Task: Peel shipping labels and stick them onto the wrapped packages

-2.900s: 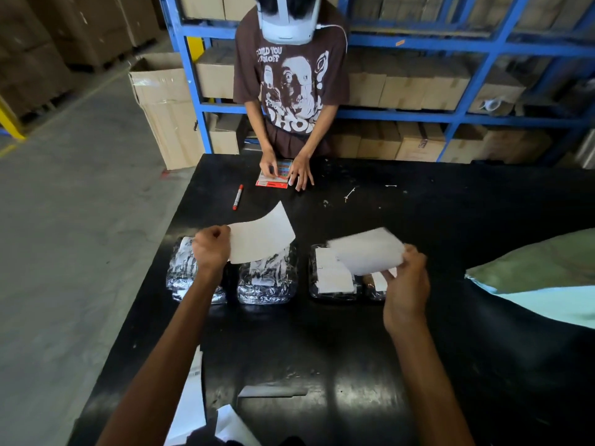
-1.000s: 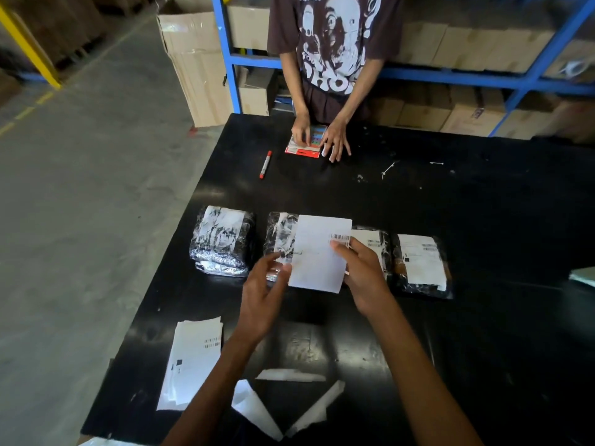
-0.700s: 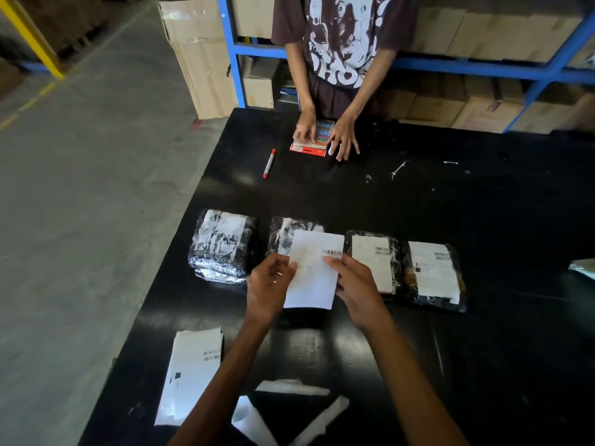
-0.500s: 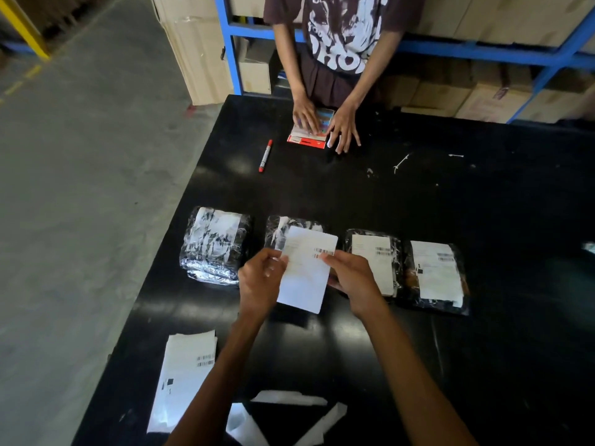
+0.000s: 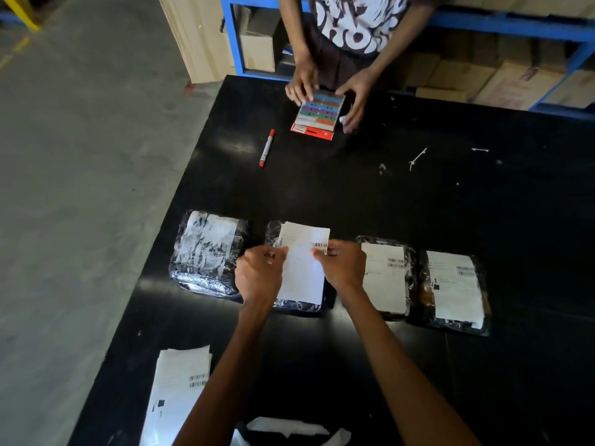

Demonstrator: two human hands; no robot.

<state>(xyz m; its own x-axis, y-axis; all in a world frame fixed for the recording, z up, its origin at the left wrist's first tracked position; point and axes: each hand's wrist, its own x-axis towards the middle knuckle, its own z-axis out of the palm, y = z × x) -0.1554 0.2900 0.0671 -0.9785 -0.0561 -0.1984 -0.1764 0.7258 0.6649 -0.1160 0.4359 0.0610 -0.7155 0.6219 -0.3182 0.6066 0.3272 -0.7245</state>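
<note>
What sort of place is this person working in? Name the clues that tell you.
Most likely a warehouse packing station: blue metal racking stacked with cardboard boxes, a bare concrete floor, and wrapped packages getting shipping labels on a black table.

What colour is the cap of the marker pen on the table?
Red, on the marker pen; head view.

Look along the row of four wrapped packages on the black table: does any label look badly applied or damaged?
Yes. The white label on the leftmost foil-wrapped package is wrinkled and patchy, unlike the flat labels on the two right-hand packages. Both hands hold a white label over the second package.
</note>
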